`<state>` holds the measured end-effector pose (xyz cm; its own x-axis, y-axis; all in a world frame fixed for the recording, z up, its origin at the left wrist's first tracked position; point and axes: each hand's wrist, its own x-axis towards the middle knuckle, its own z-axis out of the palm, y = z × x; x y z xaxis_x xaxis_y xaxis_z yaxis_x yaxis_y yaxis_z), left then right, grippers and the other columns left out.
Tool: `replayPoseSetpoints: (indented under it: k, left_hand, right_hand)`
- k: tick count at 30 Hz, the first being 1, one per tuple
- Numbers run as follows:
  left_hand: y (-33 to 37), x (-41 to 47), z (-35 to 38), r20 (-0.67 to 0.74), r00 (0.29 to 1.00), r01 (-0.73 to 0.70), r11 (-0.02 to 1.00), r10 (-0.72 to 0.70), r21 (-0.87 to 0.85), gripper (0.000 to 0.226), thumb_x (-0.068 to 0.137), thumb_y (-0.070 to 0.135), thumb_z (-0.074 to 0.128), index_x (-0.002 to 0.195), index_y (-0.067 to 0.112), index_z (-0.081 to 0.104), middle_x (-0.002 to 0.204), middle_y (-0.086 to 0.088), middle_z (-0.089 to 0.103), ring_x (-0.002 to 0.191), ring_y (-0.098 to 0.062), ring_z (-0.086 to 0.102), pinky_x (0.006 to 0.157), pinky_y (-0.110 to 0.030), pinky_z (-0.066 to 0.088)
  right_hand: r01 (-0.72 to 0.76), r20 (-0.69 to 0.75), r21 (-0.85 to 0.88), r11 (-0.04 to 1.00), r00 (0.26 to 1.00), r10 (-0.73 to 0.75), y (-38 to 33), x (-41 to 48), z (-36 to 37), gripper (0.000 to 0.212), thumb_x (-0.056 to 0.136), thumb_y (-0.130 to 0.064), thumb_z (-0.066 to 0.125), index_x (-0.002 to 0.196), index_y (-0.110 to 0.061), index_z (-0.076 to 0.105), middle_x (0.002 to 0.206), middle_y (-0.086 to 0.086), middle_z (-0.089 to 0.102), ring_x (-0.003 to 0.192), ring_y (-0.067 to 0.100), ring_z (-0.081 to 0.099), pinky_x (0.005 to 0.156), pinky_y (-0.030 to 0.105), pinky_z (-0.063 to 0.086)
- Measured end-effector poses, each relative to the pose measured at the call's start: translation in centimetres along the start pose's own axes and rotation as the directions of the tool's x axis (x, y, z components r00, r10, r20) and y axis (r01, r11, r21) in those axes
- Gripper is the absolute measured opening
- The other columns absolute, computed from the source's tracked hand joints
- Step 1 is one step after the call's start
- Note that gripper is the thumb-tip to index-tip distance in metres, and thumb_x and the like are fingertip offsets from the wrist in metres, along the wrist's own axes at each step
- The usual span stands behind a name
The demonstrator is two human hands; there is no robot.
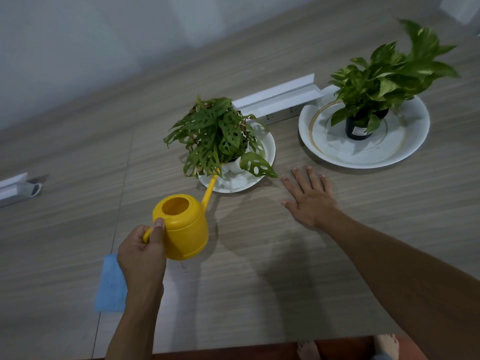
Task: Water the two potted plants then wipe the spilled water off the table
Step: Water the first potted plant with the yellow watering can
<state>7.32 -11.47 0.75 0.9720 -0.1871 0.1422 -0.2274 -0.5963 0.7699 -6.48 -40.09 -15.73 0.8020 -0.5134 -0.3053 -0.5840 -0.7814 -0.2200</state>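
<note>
My left hand [142, 252] grips the handle of a yellow watering can [183, 226], held above the table with its long spout reaching under the leaves of the near plant. That holey-leaved plant [218, 137] stands in a white pot on a white plate [268, 149]. A second leafy plant [384, 74] in a black pot [357, 128] sits on a larger gold-rimmed white plate [363, 157] at the right. My right hand [310, 197] lies flat and open on the table between the two plates. A light blue cloth [110, 284] lies by my left wrist, partly hidden.
The wood-grain table [259, 268] has a white open socket-box lid [280, 96] behind the plants and another white box [15, 189] at the far left. A few small drops show under the can. The table's front edge runs along the bottom, with bare feet on the red floor beyond.
</note>
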Motion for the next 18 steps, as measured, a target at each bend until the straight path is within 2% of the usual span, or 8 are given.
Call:
replayPoseSetpoints:
  k: [7,14,16,18]
  left_hand:
    - [0.8,0.7,0.0,0.018,1.0,-0.007,1.0,0.007,0.011,0.042,0.095,0.03,0.058,0.066,0.002,0.047,0.059,-0.007,0.04,0.058,-0.019,0.037,0.058,-0.031,0.031]
    - [1.0,1.9,-0.4,0.028,1.0,0.002,1.0,-0.003,0.024,0.048,0.092,0.035,0.06,0.076,-0.01,0.052,0.068,-0.025,0.045,0.064,-0.025,0.041,0.062,-0.042,0.037]
    - [1.2,2.1,-0.6,0.035,0.999,0.001,1.0,-0.002,0.028,0.047,0.092,0.034,0.06,0.077,-0.01,0.053,0.07,-0.027,0.048,0.065,-0.026,0.043,0.063,-0.043,0.039]
    - [1.4,2.2,-0.8,0.047,0.999,-0.002,0.999,0.001,0.033,0.048,0.092,0.034,0.059,0.074,-0.009,0.05,0.066,-0.021,0.046,0.064,-0.026,0.042,0.063,-0.043,0.04]
  right_hand:
    - [-0.007,-0.039,-0.004,1.0,0.999,0.006,0.0,0.0,0.3,0.065,0.093,-0.066,0.004,0.149,-0.039,-0.016,0.16,-0.005,-0.024,0.145,0.025,-0.026,0.117,0.053,-0.011]
    - [-0.011,-0.043,0.0,1.0,0.999,0.011,-0.1,-0.1,0.3,0.066,0.093,-0.067,0.003,0.15,-0.039,-0.016,0.16,-0.005,-0.023,0.145,0.025,-0.026,0.118,0.053,-0.011]
    - [-0.011,-0.044,0.0,1.0,0.999,0.011,-0.1,-0.1,0.3,0.066,0.093,-0.066,0.003,0.15,-0.039,-0.015,0.16,-0.006,-0.023,0.146,0.025,-0.025,0.118,0.053,-0.01]
    - [-0.006,-0.053,-0.001,1.0,0.999,0.006,-0.1,-0.1,0.3,0.066,0.093,-0.066,0.003,0.15,-0.039,-0.015,0.161,-0.005,-0.022,0.146,0.025,-0.024,0.118,0.053,-0.01]
